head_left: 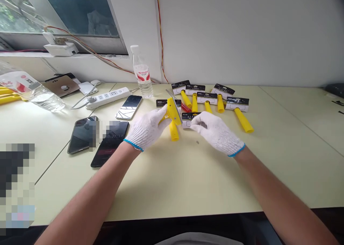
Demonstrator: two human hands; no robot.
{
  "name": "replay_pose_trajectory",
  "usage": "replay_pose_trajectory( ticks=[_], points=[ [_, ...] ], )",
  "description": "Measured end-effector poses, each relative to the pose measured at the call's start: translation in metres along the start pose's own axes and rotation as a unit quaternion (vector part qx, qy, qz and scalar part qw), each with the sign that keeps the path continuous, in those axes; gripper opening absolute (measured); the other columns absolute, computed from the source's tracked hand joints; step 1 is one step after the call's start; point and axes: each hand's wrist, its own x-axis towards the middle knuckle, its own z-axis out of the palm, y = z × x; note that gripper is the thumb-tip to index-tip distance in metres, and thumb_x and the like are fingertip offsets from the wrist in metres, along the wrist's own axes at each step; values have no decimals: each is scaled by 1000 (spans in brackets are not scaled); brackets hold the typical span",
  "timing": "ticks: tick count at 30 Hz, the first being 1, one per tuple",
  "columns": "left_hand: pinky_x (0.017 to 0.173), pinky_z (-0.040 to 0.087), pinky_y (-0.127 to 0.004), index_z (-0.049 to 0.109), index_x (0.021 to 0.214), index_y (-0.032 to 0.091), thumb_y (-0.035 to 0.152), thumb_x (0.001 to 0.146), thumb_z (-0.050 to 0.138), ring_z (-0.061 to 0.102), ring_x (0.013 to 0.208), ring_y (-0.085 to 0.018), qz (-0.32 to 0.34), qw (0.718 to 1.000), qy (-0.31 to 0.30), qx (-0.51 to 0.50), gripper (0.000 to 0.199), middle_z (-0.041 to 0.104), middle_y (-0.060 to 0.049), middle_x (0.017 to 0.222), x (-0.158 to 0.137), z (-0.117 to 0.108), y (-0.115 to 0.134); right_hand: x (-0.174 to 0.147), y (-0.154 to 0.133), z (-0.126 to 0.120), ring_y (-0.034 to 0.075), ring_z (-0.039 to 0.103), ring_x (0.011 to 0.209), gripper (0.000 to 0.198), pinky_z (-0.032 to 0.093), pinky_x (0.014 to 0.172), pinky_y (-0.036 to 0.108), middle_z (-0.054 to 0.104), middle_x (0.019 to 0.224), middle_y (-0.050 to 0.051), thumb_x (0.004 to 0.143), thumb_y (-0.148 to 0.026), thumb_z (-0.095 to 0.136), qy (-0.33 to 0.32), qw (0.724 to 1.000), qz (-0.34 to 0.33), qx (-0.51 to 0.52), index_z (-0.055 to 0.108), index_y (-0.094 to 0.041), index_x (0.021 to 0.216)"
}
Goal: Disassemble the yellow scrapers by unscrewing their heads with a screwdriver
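With our left hand (149, 128) we pinch a yellow scraper (173, 112) between the desk's (188, 191) front and back edges. Our right hand (215, 132) presses its fingertips together, on what we cannot tell, near a screw (197, 142).

Yellow scraper (174, 111), metal blade (177, 111) along one edge, tilted, in left hand (149, 127)

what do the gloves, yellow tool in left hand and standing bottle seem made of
Gloves: probably matte knitted cotton; ribbed texture shows. Yellow tool: likely smooth plastic, evenly coloured; its shiny strip looks metal. Standing bottle: apparently clear, glossy plastic, see-through with highlights.
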Motion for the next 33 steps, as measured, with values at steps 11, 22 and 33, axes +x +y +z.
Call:
replay_pose_trajectory(
  ticks=[11,22,33],
  points=[
    [65,40,-30,63,149,30,46,113,44,72,82,-25,20,991,-42,122,44,75,-8,100,-8,15,30,34,-27,10,24,61,95,14,47,89,40,72,102,9,101,-29,66,68,996,-24,-57,72,-18,94],
    [63,41,-36,68,139,26,57,108,48,70,73,-28,15,993,-13,118,49,74,-12,94,-7,30,25,36,-34,13,23,66,97,18,56,92,43,74,106,9,102,-35,71,74,996,3,-44,75,-18,96],
    [59,36,-32,76,121,28,47,110,47,68,73,-22,22,998,13,54,36,75,-5,90,-7,18,27,38,-24,2,19,64,79,38,55,72,35,72,95,10,102,-54,68,12,996,67,50,70,-18,110]
  ],
)
